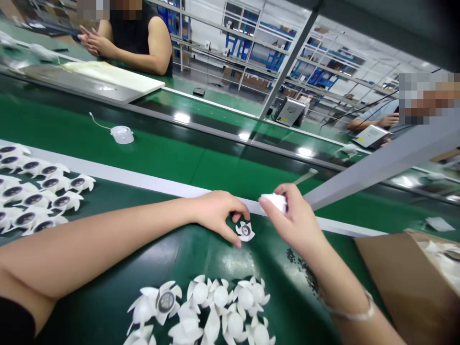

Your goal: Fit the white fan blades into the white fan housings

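Observation:
My left hand [220, 216] reaches in over the green worktop, thumb and fingers curved around a small white fan wheel [245, 231]. The wheel's bladed side shows a dark ring with a light centre. To its right, my right hand [296, 218] pinches a white plastic piece [276, 203] between thumb and fingers; the fingers partly hide it. A pale lead [305, 177] sticks out behind that hand. In front of me lie several loose white fan wheels [221, 296], mostly hub up, one wheel [166, 302] showing its dark ring.
Rows of fan wheels [34, 199], ring side up, cover the left. A round white housing [122, 134] with a wire lies on the green belt [172, 148]. Small black parts [304, 270] are scattered beside my right forearm. A cardboard box [402, 278] stands right, below a slanting post [381, 158]. Two people sit opposite.

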{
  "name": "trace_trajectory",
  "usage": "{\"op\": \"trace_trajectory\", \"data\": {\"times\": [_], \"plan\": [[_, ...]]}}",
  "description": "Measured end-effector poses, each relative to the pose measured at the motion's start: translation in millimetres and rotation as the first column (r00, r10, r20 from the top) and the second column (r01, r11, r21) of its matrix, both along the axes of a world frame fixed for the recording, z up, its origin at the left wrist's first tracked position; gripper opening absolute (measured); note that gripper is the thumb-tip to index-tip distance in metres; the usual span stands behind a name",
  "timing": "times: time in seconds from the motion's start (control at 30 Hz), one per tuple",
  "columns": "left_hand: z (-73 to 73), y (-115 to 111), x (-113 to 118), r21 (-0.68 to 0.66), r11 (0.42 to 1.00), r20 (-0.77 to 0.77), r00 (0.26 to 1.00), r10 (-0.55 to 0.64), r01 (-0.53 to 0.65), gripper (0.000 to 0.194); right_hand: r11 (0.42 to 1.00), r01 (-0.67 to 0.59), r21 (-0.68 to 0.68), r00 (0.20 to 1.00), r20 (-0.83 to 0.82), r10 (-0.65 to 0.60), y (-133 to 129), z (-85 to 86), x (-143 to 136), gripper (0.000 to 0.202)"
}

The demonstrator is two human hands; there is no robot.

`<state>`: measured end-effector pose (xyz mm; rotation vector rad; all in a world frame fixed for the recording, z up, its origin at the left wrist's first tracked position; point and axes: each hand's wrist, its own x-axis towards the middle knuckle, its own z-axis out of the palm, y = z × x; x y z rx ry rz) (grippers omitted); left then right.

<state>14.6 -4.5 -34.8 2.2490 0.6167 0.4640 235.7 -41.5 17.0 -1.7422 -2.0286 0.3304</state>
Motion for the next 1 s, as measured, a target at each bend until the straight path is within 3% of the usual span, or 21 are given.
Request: {"op": "trace_trajectory", "data": {"times": [0.1, 0.17, 0.27, 0.4, 0.6, 0.8, 1.0], "plan": [[0.9, 2.2, 0.2, -0.207, 0.977, 0.058, 0.997, 0.056, -0.043, 0.054, 0.998, -0.043, 0.055, 0.942, -0.331, 0.058, -40.2, -17.2, 8.8, 0.026], [0.7, 3.5, 1.2, -0.304, 0.949, 0.113, 0.986, 0.123, -0.084, 0.042, 0.983, -0.128, 0.132, 0.889, -0.425, 0.173, -52.3, -29.4, 9.6, 0.018], [0.4, 3.9, 2.4, -0.392, 0.914, 0.169, 0.968, 0.188, -0.109, 0.038, 0.934, -0.289, 0.210, 0.888, -0.307, 0.343, -55.9, -39.3, 4.7, 0.017], [2.2, 1.8, 2.9, -0.394, 0.917, 0.159, 0.979, 0.132, -0.060, 0.037, 0.874, -0.437, 0.210, 0.879, -0.106, 0.465, -55.1, -39.9, 0.7, 0.018], [9.4, 4.4, 6.8, -0.451, 0.888, 0.074, 0.989, 0.129, -0.082, 0.029, 0.893, -0.415, 0.177, 0.887, -0.141, 0.440, -50.2, -42.3, 4.9, 0.015], [11.2, 9.0, 4.9, -0.493, 0.866, 0.034, 0.992, 0.118, -0.086, 0.030, 0.901, -0.347, 0.261, 0.927, -0.052, 0.372, -51.4, -43.6, -11.3, 0.014], [-0.4, 10.6, -2.1, -0.469, 0.875, 0.043, 0.986, 0.160, -0.122, 0.048, 0.848, -0.522, 0.091, 0.832, -0.163, 0.530, -45.5, -44.7, 18.2, 0.013]]}}
